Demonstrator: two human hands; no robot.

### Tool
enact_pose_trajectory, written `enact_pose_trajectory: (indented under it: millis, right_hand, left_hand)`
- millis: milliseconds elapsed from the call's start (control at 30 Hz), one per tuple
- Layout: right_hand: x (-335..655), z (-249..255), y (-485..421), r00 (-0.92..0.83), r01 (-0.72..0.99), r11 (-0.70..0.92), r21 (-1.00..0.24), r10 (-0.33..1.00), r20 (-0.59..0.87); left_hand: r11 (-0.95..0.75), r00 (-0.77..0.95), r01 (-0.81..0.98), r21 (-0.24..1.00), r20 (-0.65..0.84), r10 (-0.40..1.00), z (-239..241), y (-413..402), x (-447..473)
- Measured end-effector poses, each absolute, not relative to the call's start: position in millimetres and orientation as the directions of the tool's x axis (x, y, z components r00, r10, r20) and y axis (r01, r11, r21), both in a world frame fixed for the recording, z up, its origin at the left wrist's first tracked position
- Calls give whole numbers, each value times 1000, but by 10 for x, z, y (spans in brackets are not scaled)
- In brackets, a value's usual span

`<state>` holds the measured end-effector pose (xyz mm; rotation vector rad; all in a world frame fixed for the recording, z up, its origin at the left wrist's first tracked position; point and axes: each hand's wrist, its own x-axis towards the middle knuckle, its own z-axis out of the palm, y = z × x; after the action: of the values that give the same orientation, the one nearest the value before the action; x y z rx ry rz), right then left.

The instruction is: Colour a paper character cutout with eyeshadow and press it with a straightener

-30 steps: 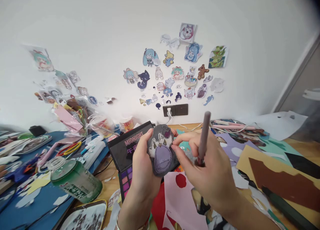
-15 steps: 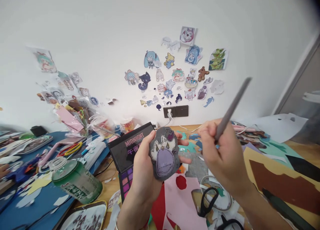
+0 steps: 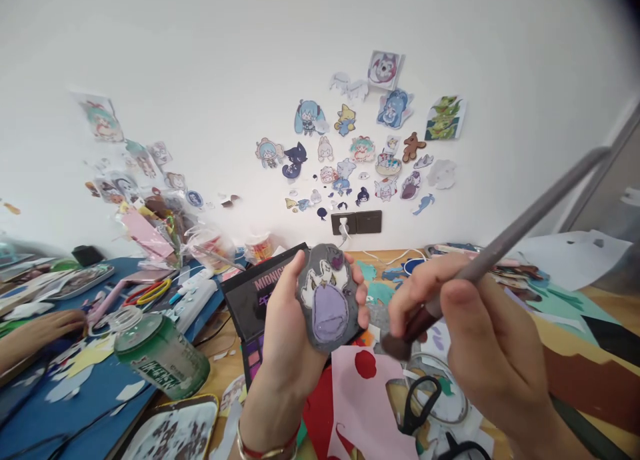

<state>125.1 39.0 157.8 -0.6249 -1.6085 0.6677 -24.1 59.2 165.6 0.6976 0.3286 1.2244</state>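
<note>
Left hand [image 3: 287, 333] cradles a grey, oval, felt-looking patch [image 3: 330, 313]; right hand [image 3: 493, 353] grips a slim grey brush [image 3: 500, 244] beyond the patch's right edge. Apparently brushing; a further stroke would need leftward reach.

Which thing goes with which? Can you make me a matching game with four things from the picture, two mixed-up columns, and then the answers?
Things:
1. brush
2. gray cutout
3. bottle
4. scissors

Clues:
A. green
B. in the left hand
C. has black handles
D. in the right hand

Right pairs: 1-D, 2-B, 3-A, 4-C
</note>
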Motion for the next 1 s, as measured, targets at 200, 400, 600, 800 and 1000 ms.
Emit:
enact_pose_trajectory:
  millis: [200,400,600,800,1000]
  right_hand:
    - [1216,1571,506,-146,446,604,-661,777,612]
    - [1110,1509,548,-257,539,601,-591,785,564]
    - [1089,1458,536,-276,553,583,-595,802,529]
    - [1068,1473,539,-298,560,614,-556,775,557]
    - [1072,1472,536,-246,520,639,-567,747,617]
  left_hand:
    - [333,430,-782,527,70,900,1663,720,-388]
    - [382,441,-825,416,53,896,1601,809,-388]
    - [406,442,-825,394,1,897,1578,823,-377]
    - [462,484,-826,324,-15,875,1564,844,-379]
    - [484,467,-852,199,-128,875,1579,858,-396]
